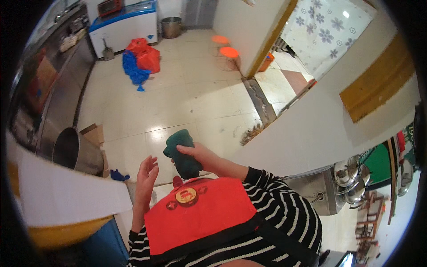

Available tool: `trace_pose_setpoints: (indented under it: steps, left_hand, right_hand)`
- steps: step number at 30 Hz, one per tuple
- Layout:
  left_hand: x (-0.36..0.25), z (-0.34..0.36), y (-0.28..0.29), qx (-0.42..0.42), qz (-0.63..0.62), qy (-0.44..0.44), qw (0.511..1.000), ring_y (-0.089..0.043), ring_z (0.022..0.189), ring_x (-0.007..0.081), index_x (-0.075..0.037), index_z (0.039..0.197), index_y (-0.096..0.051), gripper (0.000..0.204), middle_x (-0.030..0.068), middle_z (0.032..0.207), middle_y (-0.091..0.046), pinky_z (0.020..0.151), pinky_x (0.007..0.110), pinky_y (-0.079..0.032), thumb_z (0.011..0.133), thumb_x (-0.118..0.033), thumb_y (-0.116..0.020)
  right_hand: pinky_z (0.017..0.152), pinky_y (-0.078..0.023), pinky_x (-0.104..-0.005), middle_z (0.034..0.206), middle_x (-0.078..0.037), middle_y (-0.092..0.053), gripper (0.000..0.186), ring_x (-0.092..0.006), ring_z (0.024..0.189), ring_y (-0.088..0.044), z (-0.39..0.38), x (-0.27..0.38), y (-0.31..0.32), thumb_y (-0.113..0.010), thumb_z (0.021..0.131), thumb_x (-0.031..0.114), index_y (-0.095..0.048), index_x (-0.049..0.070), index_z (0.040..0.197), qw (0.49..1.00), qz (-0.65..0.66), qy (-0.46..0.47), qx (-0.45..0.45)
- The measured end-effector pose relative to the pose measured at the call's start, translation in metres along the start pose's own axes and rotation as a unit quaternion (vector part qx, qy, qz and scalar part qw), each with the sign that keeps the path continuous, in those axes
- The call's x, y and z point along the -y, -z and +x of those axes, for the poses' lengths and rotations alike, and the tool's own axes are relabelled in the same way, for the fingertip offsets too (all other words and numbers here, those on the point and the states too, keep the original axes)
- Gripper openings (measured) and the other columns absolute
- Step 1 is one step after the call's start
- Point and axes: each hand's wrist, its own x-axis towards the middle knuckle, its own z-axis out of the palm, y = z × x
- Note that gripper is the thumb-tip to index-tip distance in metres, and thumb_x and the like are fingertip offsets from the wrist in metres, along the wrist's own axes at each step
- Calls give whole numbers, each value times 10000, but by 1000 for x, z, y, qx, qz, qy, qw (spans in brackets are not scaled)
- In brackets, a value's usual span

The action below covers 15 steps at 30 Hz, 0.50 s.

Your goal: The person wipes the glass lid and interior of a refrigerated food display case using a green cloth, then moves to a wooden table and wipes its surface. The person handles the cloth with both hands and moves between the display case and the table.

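My right hand (198,155) grips a bunched dark green cloth (181,153) in front of me, thumb across its face. Just left of it, my left hand (147,173) is raised with loosely curled, separated fingers and holds nothing. Below both hands is the red apron (195,216) on my body, over a black-and-white striped top.
A steel pot (73,153) stands left beside cardboard, near a steel counter (64,86). Red and blue bags (144,60) lie before a chest freezer (122,29). Orange stools (229,52) stand by a doorway with a floral curtain (324,31). A sink (313,191) is at right.
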Motion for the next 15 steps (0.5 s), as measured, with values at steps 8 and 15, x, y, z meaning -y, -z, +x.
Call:
trace_pose_setpoints:
  steps: [8, 15]
  left_hand:
    - [-27, 238, -47, 282, -52, 215, 934, -542, 1222, 165, -19, 1432, -512, 635, 52, 1329, -605, 1084, 341, -413, 964, -397, -713]
    - [-35, 373, -141, 296, -50, 135, 944, -578, 1175, 148, -41, 1363, -601, 534, 37, 1259, -649, 1044, 323, -451, 945, -337, -751]
  right_hand:
    - [788, -529, -309, 999, -46, -694, 443, -138, 866, -643, 97, 110, 62, -784, 810, 272, -678, 21, 1158, 990, -137, 26, -16]
    - [943, -480, -311, 1088, -55, -690, 456, -156, 1034, -616, 170, 181, 188, -743, 818, 249, -659, 23, 1205, 970, -232, -60, -34]
